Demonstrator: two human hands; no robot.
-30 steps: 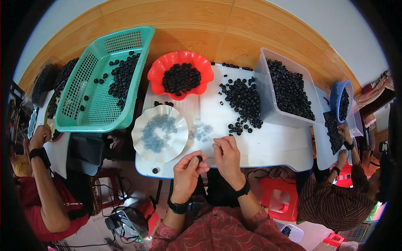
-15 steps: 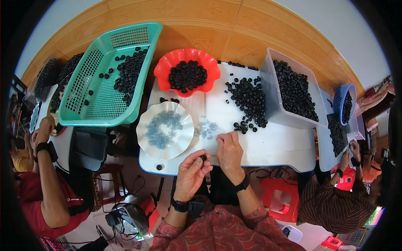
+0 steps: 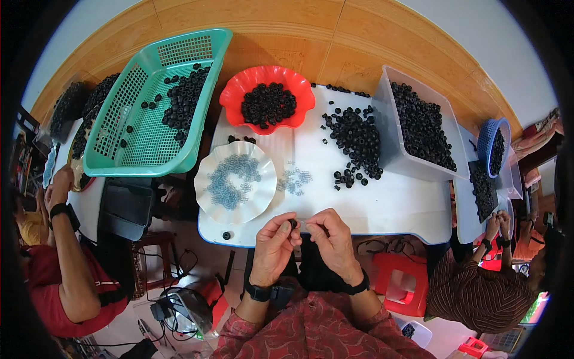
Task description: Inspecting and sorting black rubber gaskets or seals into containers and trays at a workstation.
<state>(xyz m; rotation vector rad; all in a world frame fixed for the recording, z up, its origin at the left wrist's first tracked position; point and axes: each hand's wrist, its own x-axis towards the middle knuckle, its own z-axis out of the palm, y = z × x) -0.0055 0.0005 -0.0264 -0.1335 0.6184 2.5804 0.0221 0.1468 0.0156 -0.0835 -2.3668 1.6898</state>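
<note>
My left hand [image 3: 276, 245] pinches a small round black part [image 3: 292, 224] between thumb and fingers, above the table's front edge. Close beside it, my right hand [image 3: 335, 242] has thumb and forefinger pressed together; a faint, clear sliver shows at their tips, too small to name its kind. Ahead of my left hand stands a white wavy-rimmed plate [image 3: 206, 202] with many small clear bluish pieces [image 3: 230, 194] in it. More such pieces [image 3: 294, 180] lie loose on the table right of the plate. A pile of black parts [image 3: 354, 139] spreads farther back.
A red wavy bowl [image 3: 230, 107] and a clear plastic bin [image 3: 391, 140] hold black parts on the white table [image 3: 394, 209]. Left stands a green mesh basket [image 3: 140, 152]. One black part [image 3: 226, 235] lies near the front edge. Co-workers [image 3: 78, 281] sit at both sides; a red stool [image 3: 403, 284] stands below.
My right hand has drawn back from the loose clear pieces toward my left hand, and its fingertips now meet near the black part. My left hand has barely moved.
</note>
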